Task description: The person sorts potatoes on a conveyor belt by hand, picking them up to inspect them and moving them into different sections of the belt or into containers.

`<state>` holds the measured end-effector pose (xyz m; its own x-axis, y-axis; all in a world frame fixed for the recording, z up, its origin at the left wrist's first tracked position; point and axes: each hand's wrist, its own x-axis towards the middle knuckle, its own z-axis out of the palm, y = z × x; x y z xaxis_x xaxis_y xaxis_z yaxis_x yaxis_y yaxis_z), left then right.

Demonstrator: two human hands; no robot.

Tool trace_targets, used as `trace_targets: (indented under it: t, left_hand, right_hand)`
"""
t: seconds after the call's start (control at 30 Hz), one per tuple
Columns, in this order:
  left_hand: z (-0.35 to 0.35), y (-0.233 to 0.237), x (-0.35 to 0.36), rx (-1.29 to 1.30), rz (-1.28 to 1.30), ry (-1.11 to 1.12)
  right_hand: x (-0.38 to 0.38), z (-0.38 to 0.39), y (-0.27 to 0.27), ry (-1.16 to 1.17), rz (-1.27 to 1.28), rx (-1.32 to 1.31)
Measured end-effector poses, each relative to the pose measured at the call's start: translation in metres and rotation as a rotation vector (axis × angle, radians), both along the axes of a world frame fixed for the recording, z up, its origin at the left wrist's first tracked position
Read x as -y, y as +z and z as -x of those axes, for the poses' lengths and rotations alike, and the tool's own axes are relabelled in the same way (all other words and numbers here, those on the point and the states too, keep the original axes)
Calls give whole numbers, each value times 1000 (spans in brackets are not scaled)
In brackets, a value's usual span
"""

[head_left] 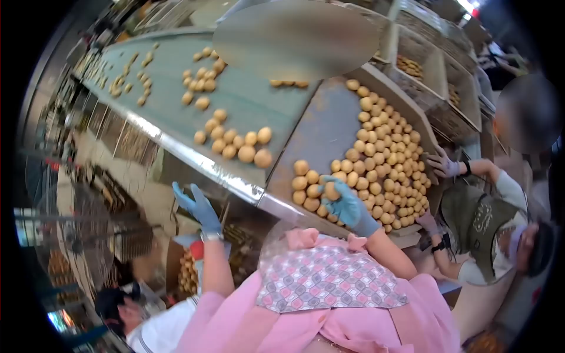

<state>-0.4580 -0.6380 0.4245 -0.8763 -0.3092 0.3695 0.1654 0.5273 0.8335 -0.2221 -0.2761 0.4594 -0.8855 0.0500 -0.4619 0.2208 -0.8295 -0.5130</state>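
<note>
My right hand (347, 206), in a light blue glove, is closed around a round yellow-brown fruit (332, 190) above the metal end tray (326, 123). Close by the hand, several more of these fruits (305, 185) rest at the tray's near left corner. A large pile of the same fruit (388, 159) fills the tray's right side. My left hand (200, 206), gloved in blue too, is raised beyond the belt's metal edge with its fingers spread. Nothing is in it.
A green conveyor belt (159, 76) carries loose fruit in from the left, along a shiny metal rail (194, 159). At the right, a co-worker's gloved hands (444, 163) touch the tray's side. Crates (418, 50) stand behind. Another person (141, 317) is at lower left.
</note>
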Motion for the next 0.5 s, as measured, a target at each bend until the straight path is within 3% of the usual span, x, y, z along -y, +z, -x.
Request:
trace_targets:
  t: [0.03,0.07,0.1,0.13,0.17,0.2,0.27,0.37,0.43,0.5]
  left_hand:
    - [-17,32,-33,-88,50,-127]
    - [-27,34,-57,-148,42,-263]
    - [-35,36,-79,-209,30,-396]
    - [-43,42,-106,-215,58,-480]
    - [-51,50,-127,-219,90,-562]
    - [-53,54,-137,-193,291,-601]
    - [-51,50,-136,-162,234,-628]
    - [-50,54,-128,-191,310,-663]
    - [-49,58,-131,-188,328,-675]
    - [-51,60,-131,-183,302,-676]
  right_hand:
    - [4,8,11,90,53,-18]
    - [12,19,22,158,65,60]
    - [10,30,3,261,202,-12]
    - [7,44,-12,307,116,-26]
    - [2,67,-6,270,74,-51]
    - [-3,91,1,233,32,-75]
    - [-34,187,51,9,41,-158]
    - [-112,306,146,-47,-62,-580]
    - [-99,298,207,-411,49,-463]
    - [-80,269,164,-239,-570,-506]
